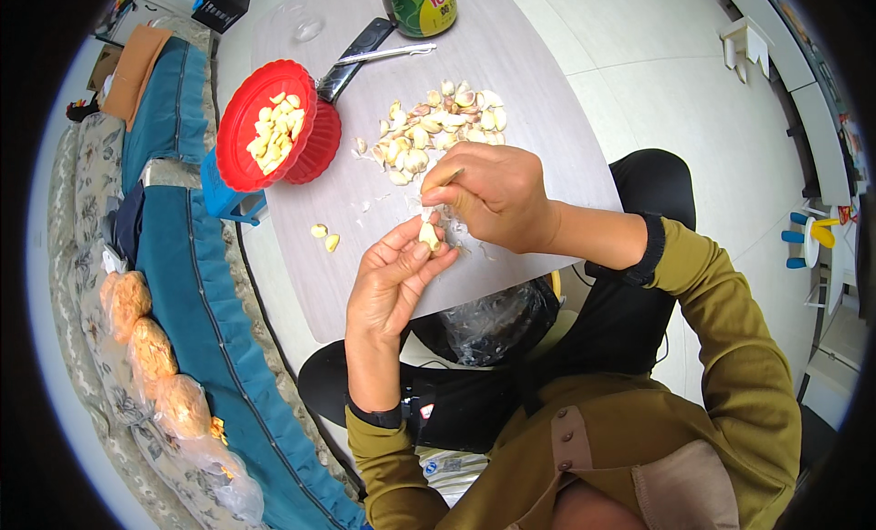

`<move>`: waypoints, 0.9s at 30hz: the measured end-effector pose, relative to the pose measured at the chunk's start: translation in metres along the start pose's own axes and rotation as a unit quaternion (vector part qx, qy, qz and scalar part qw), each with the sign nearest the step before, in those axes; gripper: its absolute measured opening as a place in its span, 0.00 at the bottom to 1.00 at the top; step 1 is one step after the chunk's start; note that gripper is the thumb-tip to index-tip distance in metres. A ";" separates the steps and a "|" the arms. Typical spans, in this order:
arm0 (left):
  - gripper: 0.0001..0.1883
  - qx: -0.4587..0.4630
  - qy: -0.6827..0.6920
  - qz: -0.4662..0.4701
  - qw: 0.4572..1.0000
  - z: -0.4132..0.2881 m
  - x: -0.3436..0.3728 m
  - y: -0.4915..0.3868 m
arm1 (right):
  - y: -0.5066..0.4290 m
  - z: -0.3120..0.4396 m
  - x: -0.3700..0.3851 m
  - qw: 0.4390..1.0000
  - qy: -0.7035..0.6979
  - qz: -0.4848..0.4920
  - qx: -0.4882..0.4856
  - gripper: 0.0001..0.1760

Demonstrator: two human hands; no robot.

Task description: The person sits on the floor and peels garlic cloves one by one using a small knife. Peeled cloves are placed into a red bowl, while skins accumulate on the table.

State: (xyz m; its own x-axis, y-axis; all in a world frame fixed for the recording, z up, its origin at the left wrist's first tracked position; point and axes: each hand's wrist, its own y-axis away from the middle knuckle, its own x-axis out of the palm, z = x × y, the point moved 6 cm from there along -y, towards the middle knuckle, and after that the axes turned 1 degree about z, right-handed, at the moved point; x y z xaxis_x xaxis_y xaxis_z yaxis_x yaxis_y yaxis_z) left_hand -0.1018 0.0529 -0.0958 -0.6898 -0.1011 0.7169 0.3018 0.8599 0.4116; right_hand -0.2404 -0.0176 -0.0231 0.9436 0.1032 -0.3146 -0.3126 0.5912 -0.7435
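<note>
Between the thumb and fingertips of my left hand (397, 270) is a garlic clove (429, 236), partly bare, with papery skin at its upper end. Just above it, my right hand (496, 195) pinches a small thin tool (453, 177); only a short pointed piece of it shows, so its kind is unclear. The right fingertips are at the clove's loose skin. Beyond my hands lies a pile of unpeeled garlic cloves (417, 136). Two peeled cloves (332, 242) rest on the table to the left. More peeled cloves (275, 134) sit in a red fluted stand bowl (233, 143).
On the pale table (547, 106) are a black remote control (342, 78), a white pen (390, 53) and a green-labelled jar (419, 10). Skin scraps (479, 246) lie by my right hand. A bin with a black bag (499, 325) stands between my knees. A sofa (171, 256) is at left.
</note>
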 end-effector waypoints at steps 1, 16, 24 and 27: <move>0.19 0.001 -0.010 -0.003 1.000 -0.002 0.000 0.001 | -0.001 -0.002 -0.001 1.000 -0.016 0.000 0.026 0.01; 0.17 0.085 -0.029 -0.058 0.994 -0.016 -0.007 0.007 | 0.018 -0.038 0.015 0.893 -0.159 0.160 0.390 0.07; 0.16 0.141 -0.128 -0.100 0.977 -0.018 0.001 0.004 | 0.025 -0.027 0.027 0.845 -0.250 0.243 0.405 0.07; 0.16 0.153 -0.177 -0.111 0.966 -0.016 0.005 0.004 | 0.028 -0.026 0.028 0.825 -0.274 0.233 0.435 0.05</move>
State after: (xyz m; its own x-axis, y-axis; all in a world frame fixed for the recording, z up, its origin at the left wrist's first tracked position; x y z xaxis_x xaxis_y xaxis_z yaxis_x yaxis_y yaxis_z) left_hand -0.0938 0.0475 -0.0817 -0.9133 -0.1683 0.3708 -0.0495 0.9497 0.3091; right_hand -0.2252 -0.0187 -0.0678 0.7252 0.6871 0.0452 -0.6838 0.7110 0.1641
